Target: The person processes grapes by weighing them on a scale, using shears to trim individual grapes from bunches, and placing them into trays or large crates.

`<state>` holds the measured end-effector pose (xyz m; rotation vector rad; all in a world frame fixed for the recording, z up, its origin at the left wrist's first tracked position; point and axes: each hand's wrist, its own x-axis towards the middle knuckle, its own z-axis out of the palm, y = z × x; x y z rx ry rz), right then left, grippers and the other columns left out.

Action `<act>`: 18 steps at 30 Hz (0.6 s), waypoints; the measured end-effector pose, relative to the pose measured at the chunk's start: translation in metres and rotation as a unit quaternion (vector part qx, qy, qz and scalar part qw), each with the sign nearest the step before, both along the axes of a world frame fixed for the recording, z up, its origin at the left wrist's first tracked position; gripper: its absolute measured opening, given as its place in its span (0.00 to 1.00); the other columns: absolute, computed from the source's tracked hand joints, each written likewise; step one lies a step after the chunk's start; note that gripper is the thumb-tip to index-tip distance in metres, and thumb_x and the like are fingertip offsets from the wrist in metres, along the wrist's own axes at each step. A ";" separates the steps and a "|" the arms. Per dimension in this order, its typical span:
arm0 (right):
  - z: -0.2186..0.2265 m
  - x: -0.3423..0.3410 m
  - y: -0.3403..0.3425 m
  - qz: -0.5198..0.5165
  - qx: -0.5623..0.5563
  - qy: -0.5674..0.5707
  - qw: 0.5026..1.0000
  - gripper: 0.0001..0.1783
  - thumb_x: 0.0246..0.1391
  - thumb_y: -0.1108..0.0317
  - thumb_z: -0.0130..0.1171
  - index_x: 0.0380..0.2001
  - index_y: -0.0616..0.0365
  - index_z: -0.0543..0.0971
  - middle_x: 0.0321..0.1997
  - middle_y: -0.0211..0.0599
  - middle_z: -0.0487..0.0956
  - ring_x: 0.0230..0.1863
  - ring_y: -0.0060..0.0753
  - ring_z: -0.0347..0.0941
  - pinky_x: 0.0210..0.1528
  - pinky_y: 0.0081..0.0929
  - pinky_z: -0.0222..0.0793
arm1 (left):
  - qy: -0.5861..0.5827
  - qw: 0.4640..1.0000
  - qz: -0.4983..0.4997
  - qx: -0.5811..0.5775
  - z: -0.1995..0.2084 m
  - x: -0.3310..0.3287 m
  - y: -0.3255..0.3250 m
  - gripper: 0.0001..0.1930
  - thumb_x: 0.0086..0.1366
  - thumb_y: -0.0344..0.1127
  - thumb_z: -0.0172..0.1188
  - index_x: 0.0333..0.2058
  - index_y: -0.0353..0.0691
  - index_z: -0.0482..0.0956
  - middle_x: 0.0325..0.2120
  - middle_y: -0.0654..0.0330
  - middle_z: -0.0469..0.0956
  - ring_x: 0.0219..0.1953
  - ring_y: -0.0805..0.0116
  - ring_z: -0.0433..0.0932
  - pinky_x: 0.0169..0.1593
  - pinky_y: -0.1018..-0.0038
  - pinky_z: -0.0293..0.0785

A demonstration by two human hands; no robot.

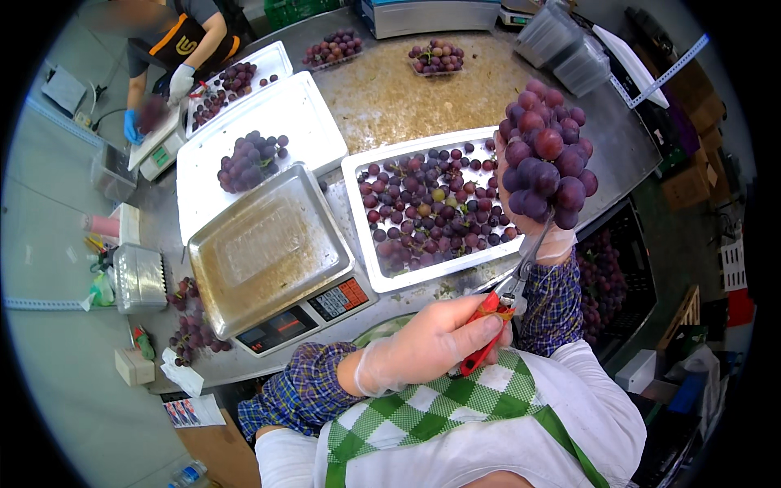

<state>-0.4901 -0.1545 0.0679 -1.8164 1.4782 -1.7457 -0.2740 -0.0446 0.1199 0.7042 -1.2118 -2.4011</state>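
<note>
My left hand (427, 340), in a clear plastic glove, is closed around red-handled pruning snips (486, 315). Their narrow metal blades point up and reach the lower end of a bunch of purple-red grapes (547, 154). That bunch is held up by my right hand (527, 226), also gloved, with the fingers mostly hidden behind the fruit. Just left of the bunch, a white foam tray (376, 282) holds many loose grapes (439, 211). Beside it stands a digital scale (268, 244) with a bare metal pan.
A white foam tray (313, 106) with one bunch lies beyond the scale. Grape packs (437, 58) sit at the back, near stacked clear tubs (561, 49). A black crate (630, 244) of grapes stands at right. Across the table, a gloved co-worker (183, 49) handles grapes over another scale (159, 150).
</note>
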 end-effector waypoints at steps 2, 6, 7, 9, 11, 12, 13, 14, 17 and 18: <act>0.001 -0.001 0.001 -0.033 -0.024 0.068 0.997 0.14 0.44 0.69 0.62 0.36 0.52 0.74 0.39 0.29 0.72 0.42 0.29 0.70 0.44 0.26 0.66 | 0.006 1.000 0.000 0.000 0.000 -0.002 -0.001 0.16 0.73 0.39 0.44 0.50 0.35 0.72 0.34 0.60 0.78 0.32 0.77 0.75 0.35 0.81 0.71; 0.002 0.000 0.003 -0.077 -0.067 0.164 0.981 0.13 0.42 0.69 0.63 0.34 0.52 0.75 0.37 0.29 0.73 0.41 0.31 0.70 0.43 0.27 0.66 | 0.003 0.999 0.032 0.030 0.005 -0.004 0.000 0.16 0.73 0.40 0.45 0.50 0.34 0.71 0.36 0.60 0.77 0.35 0.74 0.76 0.38 0.79 0.73; 0.002 0.001 0.004 -0.087 -0.075 0.182 0.977 0.13 0.42 0.69 0.63 0.34 0.52 0.75 0.37 0.29 0.73 0.41 0.31 0.70 0.43 0.28 0.66 | 0.009 0.998 0.045 0.044 0.005 -0.005 0.002 0.16 0.73 0.41 0.45 0.48 0.33 0.71 0.35 0.60 0.76 0.34 0.74 0.76 0.38 0.78 0.74; 0.002 0.001 0.004 -0.099 -0.088 0.208 0.969 0.12 0.41 0.69 0.64 0.33 0.51 0.76 0.36 0.29 0.74 0.40 0.32 0.71 0.42 0.29 0.67 | 0.013 0.997 0.037 0.069 0.005 -0.004 0.002 0.18 0.74 0.42 0.45 0.50 0.33 0.70 0.37 0.60 0.76 0.35 0.73 0.77 0.39 0.77 0.74; 0.005 -0.002 0.004 -0.109 -0.094 0.230 0.962 0.12 0.40 0.69 0.64 0.32 0.51 0.76 0.36 0.30 0.74 0.40 0.33 0.71 0.41 0.29 0.67 | 0.014 0.996 -0.010 0.092 0.004 0.002 -0.002 0.22 0.74 0.44 0.43 0.57 0.33 0.67 0.42 0.58 0.76 0.40 0.70 0.78 0.42 0.76 0.75; 0.007 -0.004 0.004 -0.117 -0.096 0.244 0.958 0.12 0.40 0.69 0.65 0.31 0.51 0.77 0.35 0.30 0.75 0.40 0.34 0.71 0.41 0.30 0.67 | 0.018 0.994 -0.014 0.110 0.006 0.005 -0.002 0.23 0.74 0.45 0.43 0.57 0.33 0.67 0.42 0.58 0.76 0.40 0.69 0.78 0.43 0.75 0.75; 0.008 -0.004 0.003 -0.121 -0.097 0.253 0.955 0.12 0.39 0.70 0.65 0.31 0.51 0.77 0.35 0.30 0.75 0.39 0.34 0.72 0.40 0.30 0.67 | 0.021 0.991 -0.016 0.129 0.008 0.008 -0.001 0.24 0.73 0.47 0.44 0.58 0.32 0.66 0.42 0.58 0.76 0.40 0.69 0.78 0.44 0.75 0.75; 0.009 -0.005 0.002 -0.127 -0.099 0.263 0.951 0.11 0.39 0.70 0.65 0.30 0.51 0.77 0.35 0.30 0.75 0.39 0.35 0.72 0.40 0.31 0.67 | 0.025 0.988 -0.017 0.148 0.009 0.011 0.000 0.25 0.73 0.48 0.44 0.58 0.32 0.66 0.42 0.58 0.76 0.41 0.69 0.77 0.44 0.74 0.74; 0.013 -0.005 -0.003 -0.145 -0.086 0.278 0.946 0.12 0.39 0.69 0.66 0.31 0.50 0.78 0.35 0.28 0.76 0.39 0.33 0.72 0.41 0.29 0.67 | 0.013 0.990 -0.024 0.138 0.011 0.019 0.002 0.28 0.72 0.51 0.45 0.58 0.32 0.66 0.42 0.57 0.76 0.41 0.68 0.77 0.46 0.74 0.74; 0.012 -0.008 -0.004 -0.137 -0.070 0.270 0.950 0.12 0.41 0.69 0.65 0.33 0.50 0.77 0.36 0.28 0.76 0.41 0.32 0.72 0.42 0.28 0.67 | 0.003 0.992 -0.018 0.128 0.011 0.019 0.004 0.28 0.72 0.51 0.46 0.58 0.32 0.66 0.42 0.57 0.76 0.41 0.69 0.77 0.46 0.74 0.74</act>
